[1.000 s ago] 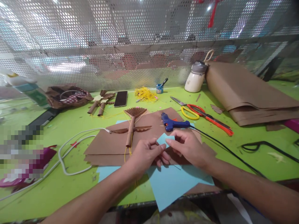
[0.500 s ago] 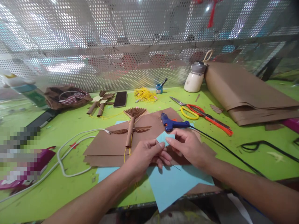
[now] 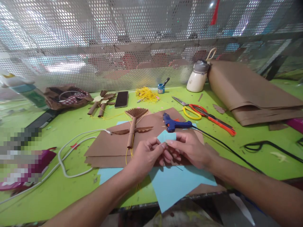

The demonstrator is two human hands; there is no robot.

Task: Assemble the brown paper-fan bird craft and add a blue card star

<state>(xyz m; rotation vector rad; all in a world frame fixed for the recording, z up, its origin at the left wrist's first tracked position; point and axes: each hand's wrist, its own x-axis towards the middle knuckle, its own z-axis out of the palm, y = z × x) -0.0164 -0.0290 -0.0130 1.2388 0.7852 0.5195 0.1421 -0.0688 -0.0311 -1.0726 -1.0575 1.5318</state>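
My left hand (image 3: 147, 155) and my right hand (image 3: 189, 148) meet over the middle of the green table (image 3: 59, 189), fingers pinched on a small light-blue paper piece (image 3: 167, 136) that sticks up between them. A larger light-blue paper sheet (image 3: 176, 184) lies under my hands and hangs over the near edge. Beneath it are brown paper sheets (image 3: 111, 146) carrying a brown paper bird (image 3: 133, 127) with a fan tail and yellow string.
A blue glue gun (image 3: 174, 124) with a black cord lies just beyond my hands. Yellow scissors (image 3: 190, 112) and red scissors (image 3: 213, 119) sit to the right, near a brown paper stack (image 3: 251, 91). A white cable (image 3: 71, 154), phone (image 3: 122, 99) and jug (image 3: 197, 77) stand farther off.
My fingertips have drawn closer together on the small blue piece, which now sits a little higher. The view has tilted slightly; nothing else has moved.
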